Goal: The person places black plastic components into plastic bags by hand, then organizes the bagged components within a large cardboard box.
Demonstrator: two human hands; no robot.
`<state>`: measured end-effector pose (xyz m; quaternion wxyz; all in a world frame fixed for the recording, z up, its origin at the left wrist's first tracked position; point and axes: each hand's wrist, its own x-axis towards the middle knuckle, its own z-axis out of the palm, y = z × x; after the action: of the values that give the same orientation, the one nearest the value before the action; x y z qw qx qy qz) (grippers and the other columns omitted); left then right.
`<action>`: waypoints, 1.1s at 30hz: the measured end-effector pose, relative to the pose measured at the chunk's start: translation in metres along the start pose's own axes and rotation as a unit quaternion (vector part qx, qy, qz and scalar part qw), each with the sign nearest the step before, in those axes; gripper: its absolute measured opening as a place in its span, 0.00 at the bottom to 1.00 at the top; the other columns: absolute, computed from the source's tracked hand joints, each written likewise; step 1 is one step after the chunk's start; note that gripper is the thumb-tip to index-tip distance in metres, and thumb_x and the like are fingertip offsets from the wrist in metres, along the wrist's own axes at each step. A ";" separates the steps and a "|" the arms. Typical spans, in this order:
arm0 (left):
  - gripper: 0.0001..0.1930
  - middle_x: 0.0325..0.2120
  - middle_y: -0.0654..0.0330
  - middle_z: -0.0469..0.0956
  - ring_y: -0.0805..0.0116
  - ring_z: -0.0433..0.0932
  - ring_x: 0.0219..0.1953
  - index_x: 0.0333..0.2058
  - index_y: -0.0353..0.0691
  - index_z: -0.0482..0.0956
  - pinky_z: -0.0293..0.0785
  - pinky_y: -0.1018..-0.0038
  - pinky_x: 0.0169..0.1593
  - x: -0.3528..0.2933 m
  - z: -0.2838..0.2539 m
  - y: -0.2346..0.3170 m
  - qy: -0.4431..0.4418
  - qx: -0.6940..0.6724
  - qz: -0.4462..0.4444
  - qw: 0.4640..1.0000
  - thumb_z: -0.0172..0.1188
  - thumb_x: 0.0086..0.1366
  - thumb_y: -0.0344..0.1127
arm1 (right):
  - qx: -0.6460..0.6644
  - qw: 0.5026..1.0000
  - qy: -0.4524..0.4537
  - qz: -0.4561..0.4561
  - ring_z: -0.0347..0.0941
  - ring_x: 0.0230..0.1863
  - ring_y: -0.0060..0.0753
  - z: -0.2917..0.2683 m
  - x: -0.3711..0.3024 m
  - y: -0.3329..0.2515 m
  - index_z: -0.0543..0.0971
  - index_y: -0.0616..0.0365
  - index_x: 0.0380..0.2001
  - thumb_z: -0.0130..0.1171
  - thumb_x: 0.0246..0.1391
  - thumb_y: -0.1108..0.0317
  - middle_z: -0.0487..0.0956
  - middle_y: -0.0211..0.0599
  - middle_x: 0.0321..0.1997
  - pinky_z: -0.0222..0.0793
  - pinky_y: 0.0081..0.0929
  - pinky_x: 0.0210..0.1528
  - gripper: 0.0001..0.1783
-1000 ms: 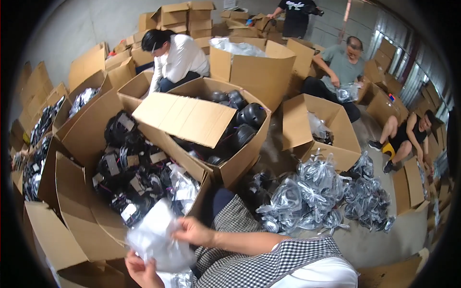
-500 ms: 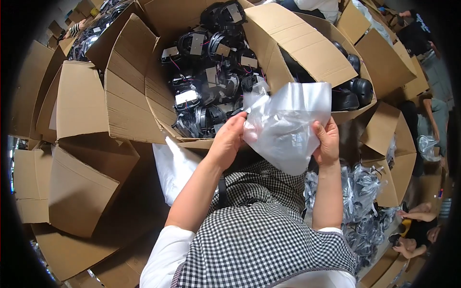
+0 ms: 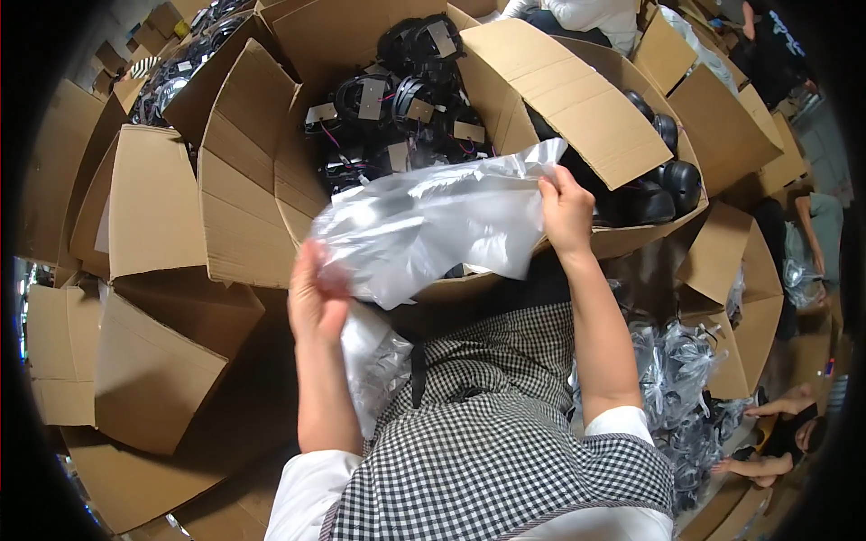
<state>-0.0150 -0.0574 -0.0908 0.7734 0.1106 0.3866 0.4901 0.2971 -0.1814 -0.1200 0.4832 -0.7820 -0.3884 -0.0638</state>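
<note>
A clear plastic bag (image 3: pixel 442 225) is stretched sideways between my two hands, above the near edge of an open cardboard box (image 3: pixel 244 171). My left hand (image 3: pixel 316 298) grips its left end, with the fingers partly behind the film and blurred. At the bag's upper right corner, my right hand (image 3: pixel 566 212) pinches the film between thumb and fingers. Inside the box, beyond the bag, lie several black plastic assemblies (image 3: pixel 370 95) with metal plates and thin wires; the bag covers the nearest ones. Another clear plastic bag (image 3: pixel 372 361) hangs below my left hand, beside my apron.
To the right, a second carton (image 3: pixel 577 90) holds black rounded parts (image 3: pixel 681 185). Several bagged pieces (image 3: pixel 677 361) are heaped at my lower right. Open cartons (image 3: pixel 158 361) crowd my left. Other people (image 3: pixel 785 433) sit or stand along the right side and at the back.
My hands have moved apart, the left one leftward and down, the right one slightly left and up. The bag, bunched before, is now spread wide between them.
</note>
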 end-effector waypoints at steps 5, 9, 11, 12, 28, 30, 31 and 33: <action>0.06 0.32 0.65 0.77 0.72 0.74 0.33 0.38 0.42 0.76 0.71 0.74 0.37 -0.022 -0.032 0.010 -0.084 -0.007 0.030 0.996 0.58 0.64 0.36 | -0.273 0.952 -0.019 -0.135 0.75 0.39 0.48 0.004 0.006 0.010 0.74 0.57 0.42 0.58 0.50 0.71 0.76 0.44 0.37 0.72 0.41 0.40 0.14; 0.04 0.31 0.59 0.77 0.65 0.76 0.35 0.36 0.40 0.74 0.74 0.70 0.39 -0.047 -0.054 -0.037 -0.083 0.073 -0.037 0.993 0.58 0.63 0.31 | -0.018 0.972 -0.203 -0.113 0.74 0.37 0.52 0.029 -0.059 -0.060 0.77 0.63 0.36 0.58 0.50 0.65 0.77 0.48 0.33 0.71 0.40 0.41 0.13; 0.05 0.33 0.59 0.78 0.65 0.77 0.36 0.36 0.39 0.74 0.76 0.71 0.42 -0.059 -0.077 -0.052 -0.109 0.069 -0.139 0.982 0.58 0.62 0.28 | 0.206 0.937 -0.280 -0.036 0.76 0.33 0.45 0.011 -0.106 -0.120 0.79 0.58 0.33 0.61 0.53 0.57 0.78 0.42 0.31 0.72 0.34 0.36 0.14; 0.06 0.34 0.59 0.78 0.66 0.78 0.37 0.37 0.39 0.75 0.76 0.72 0.43 -0.069 -0.085 -0.061 -0.121 0.069 -0.144 0.980 0.58 0.60 0.27 | 0.168 0.943 -0.280 -0.066 0.76 0.32 0.44 0.008 -0.132 -0.127 0.80 0.56 0.35 0.61 0.53 0.56 0.78 0.41 0.32 0.72 0.32 0.34 0.14; 0.03 0.25 0.63 0.72 0.74 0.70 0.27 0.34 0.38 0.74 0.72 0.80 0.32 -0.153 -0.129 -0.032 -0.002 0.023 -0.239 0.971 0.56 0.64 0.31 | 0.220 0.887 -0.350 -0.205 0.79 0.40 0.39 0.029 -0.238 -0.129 0.78 0.62 0.43 0.53 0.50 0.71 0.81 0.43 0.39 0.75 0.32 0.40 0.15; 0.05 0.25 0.62 0.72 0.74 0.70 0.27 0.32 0.38 0.74 0.72 0.80 0.33 -0.155 -0.136 -0.033 -0.004 0.103 -0.187 0.977 0.55 0.65 0.33 | 0.187 0.894 -0.352 -0.207 0.79 0.37 0.37 0.028 -0.240 -0.133 0.77 0.60 0.40 0.52 0.50 0.71 0.80 0.39 0.36 0.74 0.32 0.36 0.13; 0.08 0.24 0.61 0.71 0.73 0.69 0.26 0.30 0.37 0.74 0.72 0.80 0.34 -0.157 -0.134 -0.033 -0.009 0.183 -0.137 0.973 0.55 0.66 0.34 | 0.151 0.900 -0.351 -0.208 0.78 0.33 0.35 0.028 -0.239 -0.134 0.76 0.58 0.38 0.51 0.50 0.71 0.80 0.36 0.32 0.74 0.32 0.33 0.11; 0.12 0.22 0.61 0.71 0.73 0.69 0.26 0.27 0.37 0.74 0.72 0.78 0.34 -0.164 -0.139 -0.031 0.066 0.187 -0.110 0.974 0.52 0.68 0.37 | 0.068 0.924 -0.326 -0.187 0.79 0.30 0.36 0.029 -0.238 -0.114 0.78 0.55 0.35 0.53 0.48 0.69 0.80 0.34 0.29 0.73 0.33 0.29 0.10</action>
<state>-0.1285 -0.2398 -0.1211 0.7612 0.1774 0.5312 0.3271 0.0490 -0.2621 -0.1678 0.3614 -0.6381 -0.6668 0.1324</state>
